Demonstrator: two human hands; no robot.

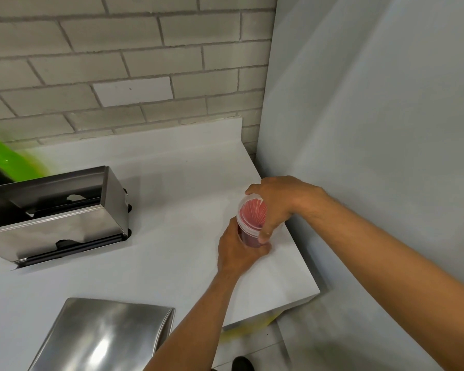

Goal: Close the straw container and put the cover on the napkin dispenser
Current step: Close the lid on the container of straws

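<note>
White counter (pixel 172 183) in a brick-walled corner: both hands on the straw container (pixel 248 223) near its right edge.

The left hand (pixel 236 250) wraps the body low down; the right hand (pixel 275 202) cups the clear lid (pixel 252 210), fingers curled over its rim. It is probably light, thin and slippery plastic, so press at the rim. The steel cover (pixel 102 336) lies apart from the open napkin dispenser (pixel 65 210).
</note>
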